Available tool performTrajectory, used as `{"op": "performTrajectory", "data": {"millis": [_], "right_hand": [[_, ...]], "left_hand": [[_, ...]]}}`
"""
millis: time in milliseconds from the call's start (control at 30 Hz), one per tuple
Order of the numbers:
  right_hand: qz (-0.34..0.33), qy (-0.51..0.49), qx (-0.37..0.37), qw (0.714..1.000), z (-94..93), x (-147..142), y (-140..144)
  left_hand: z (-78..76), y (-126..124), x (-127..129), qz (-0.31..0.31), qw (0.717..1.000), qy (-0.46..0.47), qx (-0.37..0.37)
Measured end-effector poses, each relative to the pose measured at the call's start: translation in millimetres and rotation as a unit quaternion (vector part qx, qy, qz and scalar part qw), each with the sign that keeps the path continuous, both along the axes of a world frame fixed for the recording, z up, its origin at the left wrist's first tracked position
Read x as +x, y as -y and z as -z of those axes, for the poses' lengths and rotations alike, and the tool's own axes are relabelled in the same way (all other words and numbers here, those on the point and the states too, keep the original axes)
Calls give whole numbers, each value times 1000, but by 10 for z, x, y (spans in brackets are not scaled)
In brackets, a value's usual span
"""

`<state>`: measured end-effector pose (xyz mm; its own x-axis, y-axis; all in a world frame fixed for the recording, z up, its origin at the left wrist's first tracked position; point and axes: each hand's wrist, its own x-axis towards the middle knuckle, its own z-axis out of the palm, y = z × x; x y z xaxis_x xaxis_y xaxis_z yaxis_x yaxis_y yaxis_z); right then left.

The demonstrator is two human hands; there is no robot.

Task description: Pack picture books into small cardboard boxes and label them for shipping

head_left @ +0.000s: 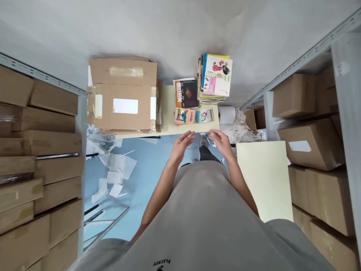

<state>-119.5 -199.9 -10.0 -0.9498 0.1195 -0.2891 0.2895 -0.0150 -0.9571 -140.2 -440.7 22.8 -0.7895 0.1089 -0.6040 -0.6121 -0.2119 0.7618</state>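
Both my hands hang empty just in front of the near edge of a pale yellow table (168, 98). My left hand (183, 142) has its fingers stretched forward and slightly bent. Facing it, my right hand (220, 140) is held the same way, with a gap between the two. Closest to them lie a small stack of pinkish booklets (184, 116) and a blue illustrated booklet (204, 115). Behind these is a stack topped by a black and orange book (186, 93). A taller pile of books (217, 75), a white one on top, stands at the back right.
Flattened cardboard boxes (125, 101) are piled on the table's left. Shelves of cartons flank me, left (56, 143) and right (313, 145). A second pale tabletop (263, 177) is at my right. Paper scraps (115, 173) litter the blue floor; a white roll (226, 114) is beside the table.
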Motion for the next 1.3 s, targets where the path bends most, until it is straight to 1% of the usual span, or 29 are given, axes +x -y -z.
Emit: {"op": "performTrajectory", "data": {"millis": [100, 167, 233, 300, 400, 500, 567, 633, 700, 800, 900, 967, 1067, 1133, 1200, 1300], "right_hand": [[-35, 3, -20, 999, -3, -505, -21], [-46, -3, -20, 999, -2, -809, -88], [-42, -16, -13, 999, 7, -1089, -212], [-21, -33, 13, 999, 34, -1352, -392], [29, -62, 95, 993, 122, -1721, -720], [61, -72, 174, 980, 268, -2040, -1012], [70, -64, 202, 975, 382, -2211, -1133], [75, -48, 208, 974, 491, -2342, -1185], [76, -30, 194, 978, 579, -2432, -1183], [58, -19, 162, 985, 651, -2493, -1139], [54, -19, 161, 985, 636, -2464, -1101], [64, -28, 186, 980, 580, -2401, -1076], [80, -60, 256, 961, 446, -2276, -1009], [83, -80, 308, 944, 338, -2207, -934], [89, -95, 345, 930, 222, -2168, -837], [109, -104, 361, 920, 32, -2161, -674]], "left_hand": [[-56, -57, -364, -23, 999, -1, -31], [-71, -105, -581, -29, 998, -2, -53], [-65, -166, -778, -34, 997, -6, -69], [-39, -243, -964, -34, 996, -13, -78], [38, -390, -1262, -13, 994, -38, -97], [164, -566, -1616, 19, 988, -78, -134], [266, -693, -1859, 30, 981, -101, -161], [364, -821, -2059, 41, 974, -123, -187], [439, -938, -2175, 62, 966, -143, -205], [510, -1042, -2196, 97, 960, -168, -202], [579, -983, -2187, 102, 962, -174, -185], [655, -831, -2250, 94, 960, -167, -205], [823, -495, -2456, 80, 945, -127, -289], [961, -270, -2621, 84, 925, -71, -365], [1101, -98, -2768, 107, 895, -13, -433], [1272, 26, -2922, 151, 858, 40, -489]]}}
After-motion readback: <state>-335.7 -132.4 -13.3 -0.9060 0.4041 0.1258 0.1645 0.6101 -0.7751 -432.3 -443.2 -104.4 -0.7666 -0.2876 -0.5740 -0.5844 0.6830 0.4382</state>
